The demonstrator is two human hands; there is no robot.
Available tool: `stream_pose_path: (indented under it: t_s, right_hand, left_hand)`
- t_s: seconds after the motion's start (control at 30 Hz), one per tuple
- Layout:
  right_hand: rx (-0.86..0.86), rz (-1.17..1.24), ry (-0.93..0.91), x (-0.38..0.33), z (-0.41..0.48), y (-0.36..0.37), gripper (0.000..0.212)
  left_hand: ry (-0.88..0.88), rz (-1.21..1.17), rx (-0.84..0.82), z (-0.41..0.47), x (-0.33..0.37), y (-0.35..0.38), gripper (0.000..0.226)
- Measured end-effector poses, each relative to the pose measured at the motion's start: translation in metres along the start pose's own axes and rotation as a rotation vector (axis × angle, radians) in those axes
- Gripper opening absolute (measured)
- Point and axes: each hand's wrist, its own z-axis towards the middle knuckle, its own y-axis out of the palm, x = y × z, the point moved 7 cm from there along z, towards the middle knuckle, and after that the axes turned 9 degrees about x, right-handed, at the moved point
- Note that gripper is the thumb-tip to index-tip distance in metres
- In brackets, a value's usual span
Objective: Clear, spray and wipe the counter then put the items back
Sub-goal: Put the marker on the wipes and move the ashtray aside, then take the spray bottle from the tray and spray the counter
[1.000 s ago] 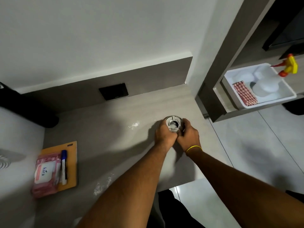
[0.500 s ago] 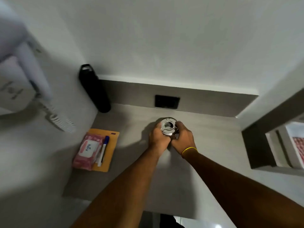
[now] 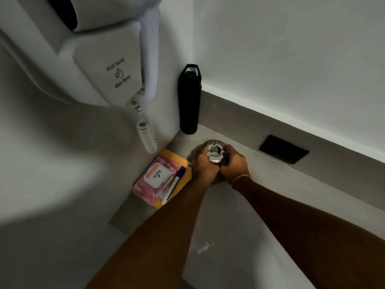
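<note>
Both hands wrap a shiny metal container (image 3: 215, 153) with a round silver top, held just above or on the grey counter (image 3: 239, 215) near its back left corner. My left hand (image 3: 205, 166) grips its left side and my right hand (image 3: 234, 163), with a yellow band at the wrist, grips its right side. To the left lie a pink wet-wipes pack (image 3: 155, 181) and a blue-capped marker (image 3: 174, 183) on an orange pad (image 3: 181, 177). A tall black bottle (image 3: 189, 99) stands in the corner.
A white wall-hung hair dryer (image 3: 104, 59) with a coiled cord (image 3: 145, 132) hangs on the left wall above the pad. A black socket plate (image 3: 283, 149) sits in the grey backsplash. A white smear (image 3: 205, 247) marks the counter near its front.
My hands have carried the metal container leftward along the counter toward the corner beside the orange pad. My view has swung left, bringing in the hair dryer and losing the white tray with the spray bottle.
</note>
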Motion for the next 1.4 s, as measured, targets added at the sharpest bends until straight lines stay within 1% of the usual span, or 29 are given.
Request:
stream_pose_path:
  t_s: [0.07,0.1,0.17,0.23,0.3,0.33,0.4,0.43,0.5,0.53,0.57,0.6,0.63,0.7,0.77,0.83,0.93,1.03,1.1,1.2,1.4]
  right_hand:
    - [-0.014,0.027,-0.014,-0.003,0.013,0.012,0.053]
    - [-0.019,0.037,-0.02,-0.005,0.019,0.016,0.051]
    - [-0.028,0.043,-0.027,-0.007,0.031,0.022,0.046]
    - [-0.028,0.041,-0.04,-0.008,0.04,0.025,0.041]
    - [-0.015,0.033,-0.058,-0.008,0.046,0.026,0.038]
    - [-0.01,0.038,-0.06,-0.007,0.048,0.027,0.037]
    - [-0.008,0.067,-0.04,-0.005,0.048,0.027,0.038]
    - [-0.005,0.089,-0.03,-0.005,0.047,0.028,0.045]
    - [0.006,0.105,-0.038,-0.006,0.045,0.027,0.06]
    - [0.004,0.099,-0.046,-0.006,0.044,0.027,0.065]
    - [-0.008,0.076,-0.052,-0.006,0.042,0.025,0.068]
    - [-0.024,0.03,-0.062,-0.006,0.041,0.025,0.071]
    - [-0.038,-0.03,-0.071,-0.004,0.038,0.022,0.07]
    - [-0.03,-0.107,-0.081,0.002,0.029,0.013,0.065]
    - [-0.018,-0.159,-0.093,0.01,0.013,0.002,0.069]
    - [-0.005,-0.212,-0.086,0.019,-0.009,-0.015,0.071]
    - [0.026,-0.305,-0.081,0.039,-0.05,-0.048,0.075]
    - [0.076,-0.47,-0.059,0.064,-0.1,-0.092,0.083]
    - [0.136,-0.56,-0.03,0.079,-0.13,-0.126,0.082]
    - [0.271,-0.63,0.046,0.094,-0.18,-0.19,0.083]
    - [0.526,-0.671,0.233,0.114,-0.26,-0.34,0.089]
  left_hand:
    - [-0.088,-0.19,-0.02,0.015,-0.001,0.005,0.029]
    - [-0.08,-0.241,-0.046,0.021,0.001,0.006,0.03]
    - [-0.109,-0.275,-0.043,0.032,0.0,0.009,0.031]
    - [-0.091,-0.224,0.025,0.039,0.002,0.009,0.024]
    - [0.007,-0.196,0.038,0.047,0.008,0.011,0.029]
    - [0.053,-0.163,0.012,0.047,0.012,0.011,0.031]
    - [0.132,-0.042,-0.002,0.045,0.016,0.015,0.03]
    - [0.154,-0.005,-0.006,0.045,0.016,0.014,0.03]
    - [0.25,0.155,-0.011,0.04,0.023,0.014,0.032]
    - [0.312,0.255,-0.02,0.038,0.028,0.014,0.037]
    - [0.421,0.374,-0.047,0.034,0.033,0.012,0.046]
    - [0.479,0.465,-0.143,0.032,0.031,0.015,0.06]
    - [0.53,0.578,-0.201,0.029,0.028,0.017,0.072]
    - [0.551,0.686,-0.21,0.019,0.031,0.017,0.083]
    - [0.573,0.793,-0.162,0.005,0.029,0.017,0.083]
    - [0.614,0.848,-0.168,-0.021,0.026,0.017,0.078]
    - [0.686,0.891,-0.25,-0.062,0.017,0.02,0.075]
    - [0.84,0.948,-0.356,-0.116,0.011,0.031,0.074]
    - [0.984,0.982,-0.416,-0.159,0.011,0.042,0.076]
    - [1.211,1.027,-0.522,-0.235,0.011,0.062,0.076]
    - [1.418,0.909,-0.727,-0.386,0.029,0.094,0.075]
